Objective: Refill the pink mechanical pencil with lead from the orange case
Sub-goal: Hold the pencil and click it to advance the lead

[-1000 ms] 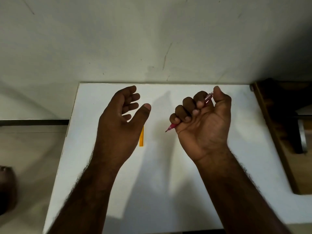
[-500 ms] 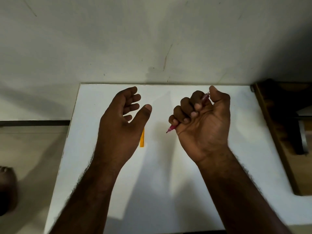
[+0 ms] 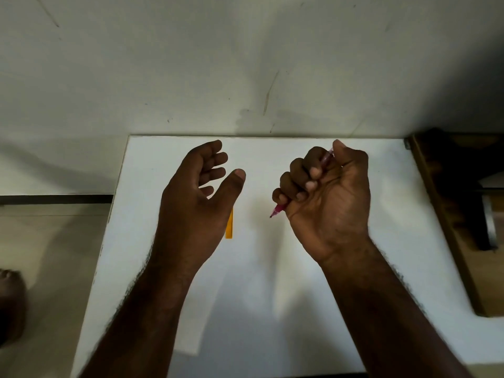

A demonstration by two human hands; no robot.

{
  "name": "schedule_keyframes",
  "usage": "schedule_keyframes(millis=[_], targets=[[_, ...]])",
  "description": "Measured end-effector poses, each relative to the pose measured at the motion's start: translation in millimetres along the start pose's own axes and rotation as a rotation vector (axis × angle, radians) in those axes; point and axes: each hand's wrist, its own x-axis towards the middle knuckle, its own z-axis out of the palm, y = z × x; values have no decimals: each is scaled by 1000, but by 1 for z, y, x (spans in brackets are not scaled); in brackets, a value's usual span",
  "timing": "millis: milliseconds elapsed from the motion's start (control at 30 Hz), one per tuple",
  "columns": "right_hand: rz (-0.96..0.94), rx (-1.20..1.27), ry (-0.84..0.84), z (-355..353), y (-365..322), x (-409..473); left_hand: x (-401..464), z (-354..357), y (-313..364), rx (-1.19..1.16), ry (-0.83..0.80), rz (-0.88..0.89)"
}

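Wall (image 3: 245, 64): pale, scuffed, with a few thin dark scratches; it fills the upper part of your view and meets the far edge of the table.

Table (image 3: 272, 296): white top, your work surface, with both of your forearms reaching over it from the near edge.

Wooden furniture (image 3: 447, 214): dark brown, just beside the table's right edge; what kind it is cannot be told.

Your left hand (image 3: 196, 197): held above the table, palm turned inward, fingers loosely curled and spread from the thumb, holding nothing.

Your right hand (image 3: 327, 197): raised above the table, well apart from the left, curled into a fist around the pink mechanical pencil, thumb pressed over its upper end.

Orange case (image 3: 229, 225): a slim bar lying flat on the table, running toward and away from you, partly hidden under the base of your left thumb; whether the hand touches it cannot be told.

Pink mechanical pencil (image 3: 278, 208): clasped in your right fist, tilted, tip pointing down and to the left, upper end showing between forefinger and thumb.
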Motion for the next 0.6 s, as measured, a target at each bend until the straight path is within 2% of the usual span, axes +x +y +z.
schedule_keyframes(millis=[600], targets=[[1,-34,29,0,0,1,0,1,0,-3,10,-6]])
